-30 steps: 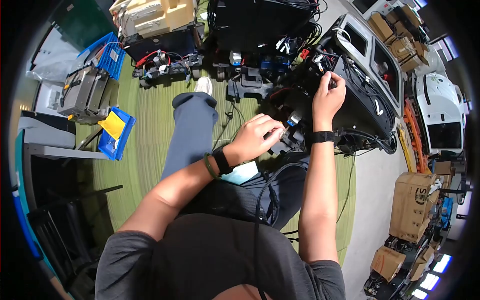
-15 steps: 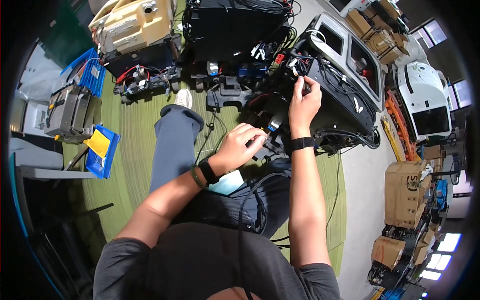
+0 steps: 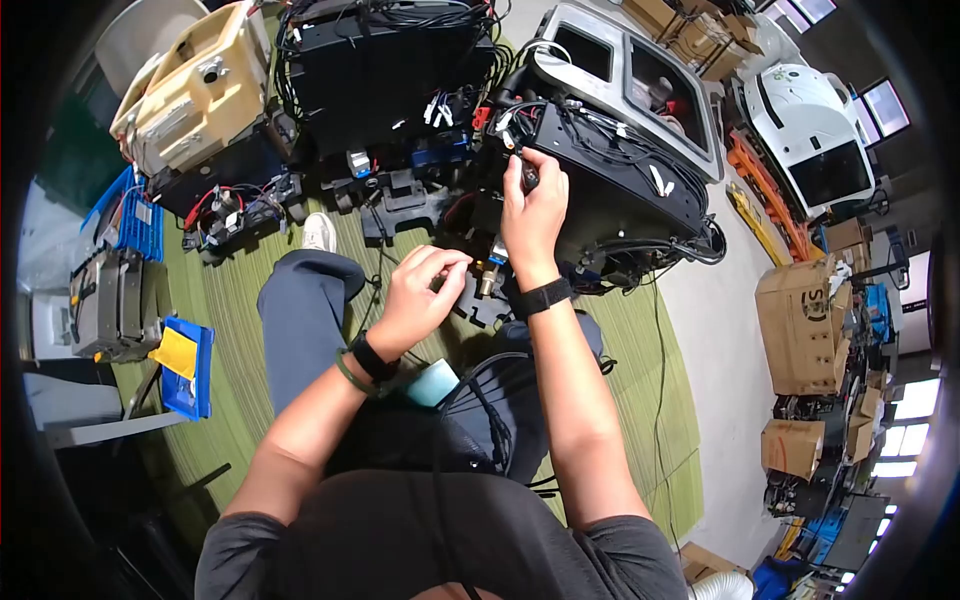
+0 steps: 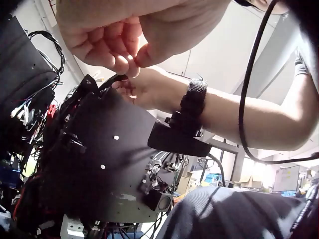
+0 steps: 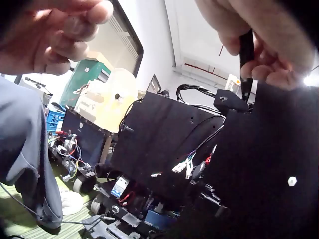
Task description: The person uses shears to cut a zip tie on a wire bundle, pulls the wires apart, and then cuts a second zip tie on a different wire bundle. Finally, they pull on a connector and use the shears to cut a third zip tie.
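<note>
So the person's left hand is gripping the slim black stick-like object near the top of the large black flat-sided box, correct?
Wrong hand: the person's right hand is gripping the slim black stick-like object near the top of the large black flat-sided box, as the right wrist view shows.

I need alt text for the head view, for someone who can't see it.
Seen from above, a person's right hand grips a dark object at the edge of a cable-strewn black unit; the left hand, lower in frame, has its fingers curled toward the thumb. More wired black equipment stands ahead, with green carpet below and cardboard boxes to the right.
</note>
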### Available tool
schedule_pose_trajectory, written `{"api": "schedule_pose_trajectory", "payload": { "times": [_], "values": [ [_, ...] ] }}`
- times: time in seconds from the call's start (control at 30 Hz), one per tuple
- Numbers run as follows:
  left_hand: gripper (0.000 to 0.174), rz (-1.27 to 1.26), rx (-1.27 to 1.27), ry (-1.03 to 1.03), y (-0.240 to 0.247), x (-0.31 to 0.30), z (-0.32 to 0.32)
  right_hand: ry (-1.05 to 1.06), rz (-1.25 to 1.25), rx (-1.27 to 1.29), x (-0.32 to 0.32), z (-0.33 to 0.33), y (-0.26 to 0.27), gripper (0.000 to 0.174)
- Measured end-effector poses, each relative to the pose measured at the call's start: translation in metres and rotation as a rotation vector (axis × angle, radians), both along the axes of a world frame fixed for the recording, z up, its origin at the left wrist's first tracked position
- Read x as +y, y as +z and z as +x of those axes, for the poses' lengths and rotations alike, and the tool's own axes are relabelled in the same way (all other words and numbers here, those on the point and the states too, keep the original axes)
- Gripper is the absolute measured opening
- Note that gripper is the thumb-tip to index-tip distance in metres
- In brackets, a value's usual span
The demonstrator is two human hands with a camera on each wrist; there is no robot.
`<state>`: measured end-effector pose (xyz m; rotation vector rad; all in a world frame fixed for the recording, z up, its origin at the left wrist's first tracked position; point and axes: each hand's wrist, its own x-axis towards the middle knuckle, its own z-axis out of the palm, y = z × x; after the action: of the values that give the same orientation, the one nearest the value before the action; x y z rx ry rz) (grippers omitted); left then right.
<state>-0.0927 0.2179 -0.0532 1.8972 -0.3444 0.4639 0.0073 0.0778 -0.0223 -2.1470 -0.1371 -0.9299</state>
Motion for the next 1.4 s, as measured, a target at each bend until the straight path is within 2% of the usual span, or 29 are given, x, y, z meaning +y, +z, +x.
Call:
{"api": "schedule_pose_trajectory", "payload": {
  "times": [0.5, 0.73, 0.83, 0.97, 1.13, 1.27, 1.4],
  "values": [
    [0.012, -0.015, -0.061, -0.038, -0.003, -0.009, 0.016, 0.061, -0.046, -0.005, -0.013, -0.012, -0.008, 0.024],
    [0.012, 0.003, -0.127, -0.044, -0.002, -0.012, 0.024, -0.002, -0.104, -0.041, -0.01, -0.012, -0.009, 0.022],
    [0.011, -0.003, -0.134, -0.076, -0.005, -0.015, 0.024, 0.033, -0.062, 0.027, -0.014, -0.017, -0.003, 0.022],
    [0.011, 0.024, -0.088, -0.173, -0.011, -0.021, 0.016, 0.042, -0.149, 0.001, -0.02, -0.022, -0.005, 0.024],
    [0.013, 0.05, -0.097, -0.191, -0.009, -0.014, 0.011, 0.014, -0.132, -0.038, -0.016, -0.024, -0.013, 0.026],
    [0.011, 0.091, -0.107, -0.215, 0.004, -0.004, 0.024, -0.006, -0.152, -0.02, -0.013, -0.024, -0.011, 0.026],
    [0.011, 0.087, -0.122, -0.268, -0.009, 0.006, 0.045, -0.019, -0.165, -0.038, -0.011, -0.024, -0.001, 0.027]
  ]
}}
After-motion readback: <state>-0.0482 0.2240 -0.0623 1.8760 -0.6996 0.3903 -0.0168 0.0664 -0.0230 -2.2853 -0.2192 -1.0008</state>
